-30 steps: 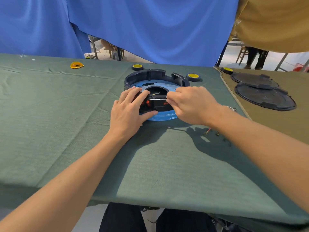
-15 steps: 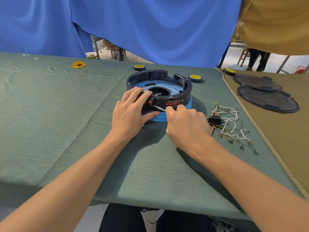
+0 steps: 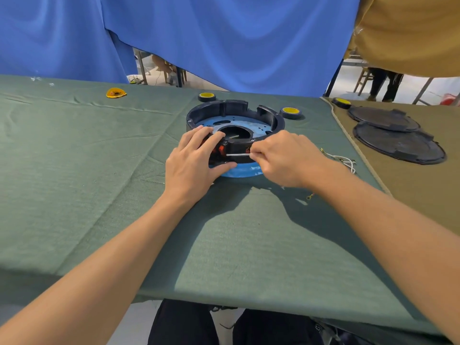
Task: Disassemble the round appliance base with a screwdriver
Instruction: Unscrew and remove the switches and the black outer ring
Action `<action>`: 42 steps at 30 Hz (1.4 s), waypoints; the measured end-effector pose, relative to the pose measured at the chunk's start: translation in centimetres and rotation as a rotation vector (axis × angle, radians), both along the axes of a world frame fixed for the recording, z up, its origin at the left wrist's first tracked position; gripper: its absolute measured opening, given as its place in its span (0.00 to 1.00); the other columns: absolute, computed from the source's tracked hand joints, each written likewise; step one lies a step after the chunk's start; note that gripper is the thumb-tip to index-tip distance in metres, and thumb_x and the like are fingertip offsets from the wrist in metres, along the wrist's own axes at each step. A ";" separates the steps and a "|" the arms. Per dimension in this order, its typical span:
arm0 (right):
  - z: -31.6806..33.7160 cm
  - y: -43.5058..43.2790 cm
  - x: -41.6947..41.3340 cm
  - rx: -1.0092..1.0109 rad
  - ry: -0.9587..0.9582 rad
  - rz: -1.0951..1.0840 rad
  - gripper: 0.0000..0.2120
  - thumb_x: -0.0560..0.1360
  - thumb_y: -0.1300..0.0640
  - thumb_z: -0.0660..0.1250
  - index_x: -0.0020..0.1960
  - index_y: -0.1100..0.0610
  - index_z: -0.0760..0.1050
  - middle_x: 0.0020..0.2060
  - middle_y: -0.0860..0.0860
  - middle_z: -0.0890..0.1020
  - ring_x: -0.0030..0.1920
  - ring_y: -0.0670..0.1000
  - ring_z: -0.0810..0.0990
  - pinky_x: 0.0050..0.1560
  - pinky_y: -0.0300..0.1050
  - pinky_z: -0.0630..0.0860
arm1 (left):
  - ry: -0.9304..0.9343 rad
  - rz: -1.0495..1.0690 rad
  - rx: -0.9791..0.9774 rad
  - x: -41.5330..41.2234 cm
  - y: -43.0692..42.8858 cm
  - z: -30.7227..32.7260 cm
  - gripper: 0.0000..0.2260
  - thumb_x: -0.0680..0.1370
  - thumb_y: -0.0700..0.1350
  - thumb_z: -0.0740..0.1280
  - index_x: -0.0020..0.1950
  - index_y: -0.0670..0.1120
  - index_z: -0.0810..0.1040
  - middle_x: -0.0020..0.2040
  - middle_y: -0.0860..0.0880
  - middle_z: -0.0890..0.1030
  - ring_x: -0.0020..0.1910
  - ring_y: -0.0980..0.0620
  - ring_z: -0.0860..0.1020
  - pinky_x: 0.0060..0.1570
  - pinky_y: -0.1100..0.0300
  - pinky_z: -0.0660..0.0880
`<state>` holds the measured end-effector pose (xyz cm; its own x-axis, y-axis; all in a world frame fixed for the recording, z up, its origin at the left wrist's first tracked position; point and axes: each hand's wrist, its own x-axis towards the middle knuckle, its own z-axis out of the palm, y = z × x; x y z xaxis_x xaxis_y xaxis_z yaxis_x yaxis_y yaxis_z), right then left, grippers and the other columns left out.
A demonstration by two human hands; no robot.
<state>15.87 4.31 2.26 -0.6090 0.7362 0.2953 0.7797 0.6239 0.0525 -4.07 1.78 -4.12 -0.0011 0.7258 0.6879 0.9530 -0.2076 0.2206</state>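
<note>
The round appliance base (image 3: pixel 271 115), a black ring over a blue plate with a central hole, lies on the green cloth mid-table. My left hand (image 3: pixel 196 163) rests on its near-left side, fingers spread over an orange and black part, thumb on the blue rim. My right hand (image 3: pixel 286 158) is closed around the screwdriver (image 3: pixel 237 154); only its thin metal shaft shows, lying level and pointing left at the orange part. The handle is hidden in my fist.
Two yellow-topped black discs (image 3: pixel 207 96) (image 3: pixel 290 111) sit behind the base, and a third (image 3: pixel 341 101) on the tan cloth. Two black round covers (image 3: pixel 398 145) lie at right. White wires (image 3: pixel 343 160) lie beside my right wrist. A yellow piece (image 3: pixel 116 92) lies far left.
My right hand dropped toward me off the base half a second ago, then rose again; the screwdriver shaft now lies level against the near side. My left hand has stayed put.
</note>
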 end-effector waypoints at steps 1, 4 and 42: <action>-0.5 -0.5 -0.1 0.046 -0.003 -0.026 0.10 0.78 0.52 0.55 0.47 0.51 0.74 0.42 0.54 0.78 0.43 0.62 0.76 0.37 0.48 0.65 | 0.003 0.002 -0.002 0.0 0.0 0.0 0.28 0.71 0.63 0.69 0.67 0.52 0.74 0.67 0.53 0.74 0.70 0.51 0.67 0.53 0.49 0.77; -2.0 -2.1 -0.8 0.130 0.007 -0.074 0.07 0.77 0.54 0.57 0.46 0.53 0.73 0.42 0.56 0.78 0.40 0.63 0.76 0.36 0.49 0.64 | 0.003 0.009 0.007 0.0 0.0 -0.1 0.28 0.71 0.63 0.69 0.67 0.52 0.74 0.67 0.53 0.74 0.70 0.51 0.67 0.53 0.49 0.77; -2.5 -2.1 -5.7 -0.075 0.673 0.011 0.10 0.71 0.48 0.72 0.50 0.50 0.78 0.42 0.47 0.82 0.45 0.52 0.78 0.47 0.50 0.76 | -0.124 -0.160 -0.023 -0.6 -0.8 0.4 0.30 0.68 0.49 0.77 0.66 0.41 0.74 0.67 0.46 0.75 0.69 0.46 0.69 0.62 0.48 0.71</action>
<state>10.13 2.22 -0.19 -0.3180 0.7641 0.5614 0.6205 0.6154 -0.4861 -4.66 0.97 -3.77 0.0321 0.7390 0.6729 0.8734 -0.3481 0.3406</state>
